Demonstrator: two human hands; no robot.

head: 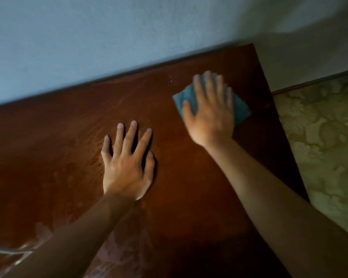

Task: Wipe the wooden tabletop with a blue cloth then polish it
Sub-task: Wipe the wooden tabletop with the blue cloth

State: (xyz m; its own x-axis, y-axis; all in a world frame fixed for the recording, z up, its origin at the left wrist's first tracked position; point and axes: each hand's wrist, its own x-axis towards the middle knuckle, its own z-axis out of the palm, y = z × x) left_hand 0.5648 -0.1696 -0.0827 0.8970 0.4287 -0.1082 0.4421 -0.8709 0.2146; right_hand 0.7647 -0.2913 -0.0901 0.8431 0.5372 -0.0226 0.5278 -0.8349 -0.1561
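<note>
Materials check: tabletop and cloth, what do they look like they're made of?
Tabletop: looks like wood or wood veneer, reddish-brown with faint grain streaks and a dull sheen; smeary patches near the front edge suggest a varnished finish, but veneer versus solid cannot be told. Cloth: blue, soft, matte fabric, folded flat under the right hand; possibly microfibre, weave blurred.
</note>
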